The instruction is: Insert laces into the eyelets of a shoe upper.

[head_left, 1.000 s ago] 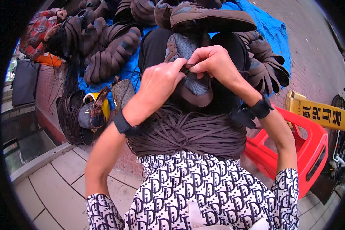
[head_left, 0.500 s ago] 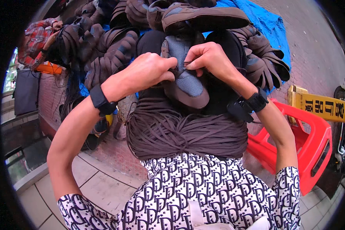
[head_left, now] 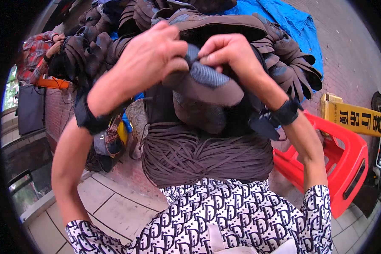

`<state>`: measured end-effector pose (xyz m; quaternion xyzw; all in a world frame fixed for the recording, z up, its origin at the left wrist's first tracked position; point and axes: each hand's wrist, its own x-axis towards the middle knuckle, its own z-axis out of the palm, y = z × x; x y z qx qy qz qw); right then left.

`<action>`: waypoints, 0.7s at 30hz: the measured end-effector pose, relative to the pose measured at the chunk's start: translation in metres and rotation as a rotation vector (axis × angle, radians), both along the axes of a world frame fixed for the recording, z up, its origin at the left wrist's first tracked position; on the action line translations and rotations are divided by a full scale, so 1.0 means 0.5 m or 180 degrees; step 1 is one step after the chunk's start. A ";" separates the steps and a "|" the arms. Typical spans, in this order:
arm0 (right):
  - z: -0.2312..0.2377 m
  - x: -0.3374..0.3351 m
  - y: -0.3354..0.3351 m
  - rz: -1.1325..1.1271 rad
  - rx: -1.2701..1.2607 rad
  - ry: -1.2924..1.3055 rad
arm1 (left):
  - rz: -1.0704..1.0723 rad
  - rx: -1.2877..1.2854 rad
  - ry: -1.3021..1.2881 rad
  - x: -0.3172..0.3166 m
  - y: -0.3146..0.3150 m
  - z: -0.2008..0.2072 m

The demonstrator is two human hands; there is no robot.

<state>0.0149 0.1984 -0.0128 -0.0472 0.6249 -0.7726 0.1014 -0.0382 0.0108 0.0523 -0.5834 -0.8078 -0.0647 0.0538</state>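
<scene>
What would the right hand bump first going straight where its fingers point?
The right hand would probably meet the brown-and-blue shoe first, with the left hand beyond; depth is unclear.

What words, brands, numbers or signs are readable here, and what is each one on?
I'll say where writing shows, without copying it out.
Yellow board at the right: large, clear black characters, plus a smaller line too small to read.
White shirt: a repeating dark letter pattern.
Dark-and-yellow item at the left: lettering, partly blurred.
Brown shoe at the centre: no lettering I can make out.
</scene>
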 end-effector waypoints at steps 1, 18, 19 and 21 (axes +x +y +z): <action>0.002 -0.013 0.010 0.0035 0.0015 -0.0034 | -0.0129 0.0038 -0.0178 -0.018 0.010 0.004; -0.004 0.205 -0.160 0.0207 0.1540 0.2065 | 0.0104 0.0248 -0.0554 0.093 -0.104 -0.101; -0.015 0.193 -0.163 0.0018 0.1442 0.2178 | 0.0258 0.0491 -0.0614 0.092 -0.112 -0.116; 0.004 0.164 -0.120 -0.0106 0.0967 0.1879 | 0.0452 0.0858 -0.0733 0.091 -0.105 -0.114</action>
